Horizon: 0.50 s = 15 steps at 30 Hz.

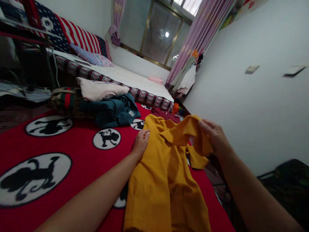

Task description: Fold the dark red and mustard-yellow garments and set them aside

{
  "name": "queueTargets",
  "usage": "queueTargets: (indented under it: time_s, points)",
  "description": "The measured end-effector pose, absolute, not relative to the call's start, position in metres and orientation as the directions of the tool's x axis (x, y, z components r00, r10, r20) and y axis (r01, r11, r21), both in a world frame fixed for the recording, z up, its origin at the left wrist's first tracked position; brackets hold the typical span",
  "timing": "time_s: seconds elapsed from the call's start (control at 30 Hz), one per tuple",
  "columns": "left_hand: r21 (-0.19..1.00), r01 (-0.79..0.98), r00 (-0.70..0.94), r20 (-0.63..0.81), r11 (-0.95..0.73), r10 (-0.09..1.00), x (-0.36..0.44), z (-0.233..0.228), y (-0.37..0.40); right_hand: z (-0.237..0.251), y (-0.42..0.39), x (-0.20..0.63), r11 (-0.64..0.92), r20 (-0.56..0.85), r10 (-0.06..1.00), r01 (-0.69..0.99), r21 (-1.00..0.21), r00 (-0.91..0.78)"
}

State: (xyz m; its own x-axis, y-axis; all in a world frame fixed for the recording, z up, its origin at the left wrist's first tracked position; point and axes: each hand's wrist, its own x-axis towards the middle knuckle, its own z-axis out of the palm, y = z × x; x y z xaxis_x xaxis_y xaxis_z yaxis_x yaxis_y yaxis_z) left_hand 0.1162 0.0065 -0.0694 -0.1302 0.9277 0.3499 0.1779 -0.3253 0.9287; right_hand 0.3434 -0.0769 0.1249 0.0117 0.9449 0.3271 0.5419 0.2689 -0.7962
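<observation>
Yellow garment (152, 180) is gripped by right fingers (209, 126); left fingers (144, 134) touch it, hold unclear.

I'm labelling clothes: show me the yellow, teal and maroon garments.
Yellow garment (164, 170): head view, on its body's middle.
Teal garment (117, 111): head view, on its fabric's middle.
Maroon garment (163, 113): head view, on its visible part.
</observation>
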Motion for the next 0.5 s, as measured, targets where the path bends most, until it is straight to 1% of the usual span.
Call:
queueTargets:
  time_s: [0.03, 0.07, 0.1, 0.17, 0.23, 0.3, 0.4, 0.5]
  points:
    - [0.955, 0.047, -0.170, 0.296, -0.292, 0.940, 0.113, -0.070, 0.008, 0.121, -0.090, 0.324, 0.282, 0.221, 0.959, 0.600, -0.748, -0.175]
    - [0.964, -0.076, -0.198, 0.236, -0.255, 0.951, 0.110, -0.071, 0.010, 0.114, -0.101, 0.306, 0.311, 0.108, 0.938, 0.659, -0.685, -0.330]
    - [0.958, -0.183, -0.212, 0.181, -0.221, 0.960, 0.108, -0.071, 0.011, 0.105, -0.110, 0.292, 0.338, 0.042, 0.914, 0.701, -0.627, -0.403]
    - [0.930, -0.319, -0.219, 0.114, -0.182, 0.969, 0.106, -0.073, 0.012, 0.080, -0.116, 0.274, 0.348, -0.016, 0.904, 0.759, -0.551, -0.426]
    - [0.924, -0.339, -0.210, 0.109, -0.176, 0.972, 0.106, -0.073, 0.013, 0.051, -0.108, 0.271, 0.307, 0.009, 0.931, 0.768, -0.562, -0.365]
    - [0.939, -0.285, -0.188, 0.144, -0.195, 0.972, 0.107, -0.074, 0.012, 0.023, -0.092, 0.277, 0.248, 0.063, 0.961, 0.741, -0.624, -0.270]
    - [0.959, -0.153, -0.130, 0.220, -0.239, 0.967, 0.111, -0.072, 0.009, -0.007, -0.062, 0.293, 0.161, 0.166, 0.984, 0.697, -0.699, -0.062]
    - [0.947, 0.040, -0.052, 0.320, -0.319, 0.946, 0.116, -0.068, 0.002, -0.019, -0.033, 0.309, 0.077, 0.219, 0.966, 0.656, -0.751, 0.138]
